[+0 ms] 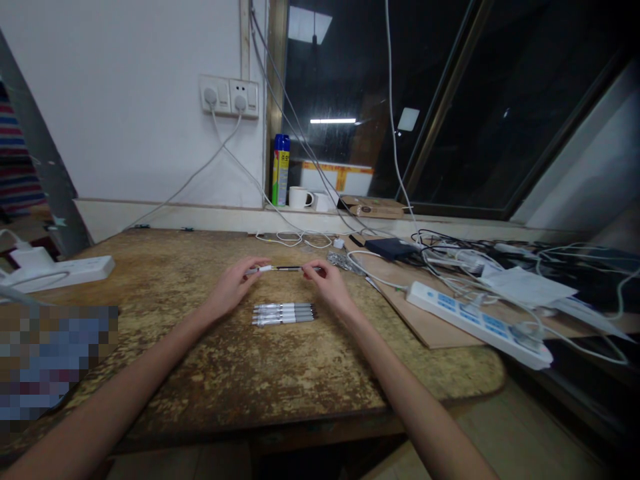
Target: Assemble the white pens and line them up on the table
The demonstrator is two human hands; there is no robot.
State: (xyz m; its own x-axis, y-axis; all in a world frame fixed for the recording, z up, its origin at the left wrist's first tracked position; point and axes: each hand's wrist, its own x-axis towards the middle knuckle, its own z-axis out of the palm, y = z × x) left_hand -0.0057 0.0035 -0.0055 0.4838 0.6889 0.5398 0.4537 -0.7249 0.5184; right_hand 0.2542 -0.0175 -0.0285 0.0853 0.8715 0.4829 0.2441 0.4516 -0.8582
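Note:
Over the middle of the worn table, my left hand [231, 287] pinches the white barrel of a pen [265, 269]. A thin dark refill [289, 268] runs from the barrel's open end toward my right hand [326, 283]. The fingertips of that hand are closed on the far end of the refill or on a front piece around it; I cannot tell which. Just below both hands, several white and grey pens [283, 313] lie side by side on the table, their dark tips to the right.
A crumpled clear plastic bag [346, 262] lies beyond my right hand. To the right are a cardboard sheet [400, 303], a white power strip [480, 323] and tangled cables. Another power strip [75, 272] is at the left. A spray can [281, 170] and mug [299, 197] stand on the sill.

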